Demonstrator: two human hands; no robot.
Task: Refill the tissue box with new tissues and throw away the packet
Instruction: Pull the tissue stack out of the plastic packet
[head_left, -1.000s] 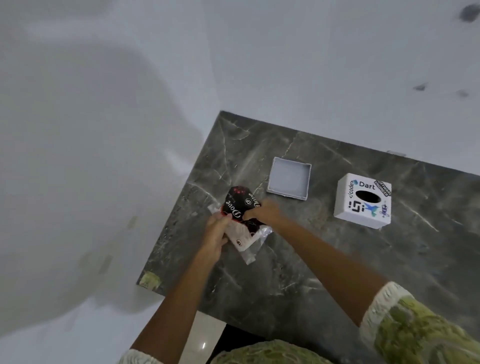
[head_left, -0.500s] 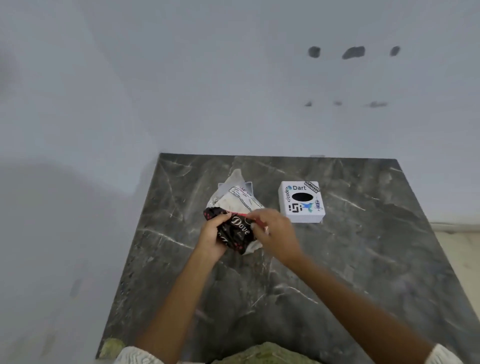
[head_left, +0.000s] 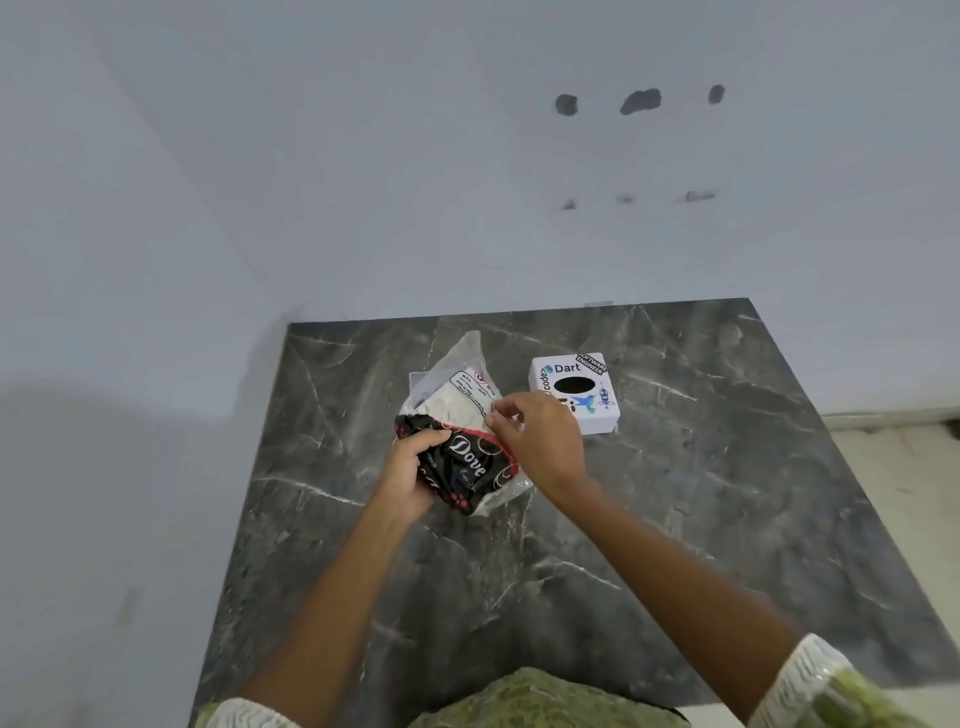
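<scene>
A tissue packet, black with "Dove" lettering below and clear plastic over white tissues above, is held above the dark marble table. My left hand grips its black lower end. My right hand pinches the packet's right edge near the white tissues. The white tissue box, with stickers and an oval hole on top, stands just right of my right hand. A pale square tray, the box's other part, is mostly hidden behind the packet.
The table stands in a corner between pale walls. Its left edge drops off beside the wall, and pale floor shows at the right.
The camera swung to face the table squarely. The packet was turned and lifted so the clear end points up; my right hand shifted to its right edge.
</scene>
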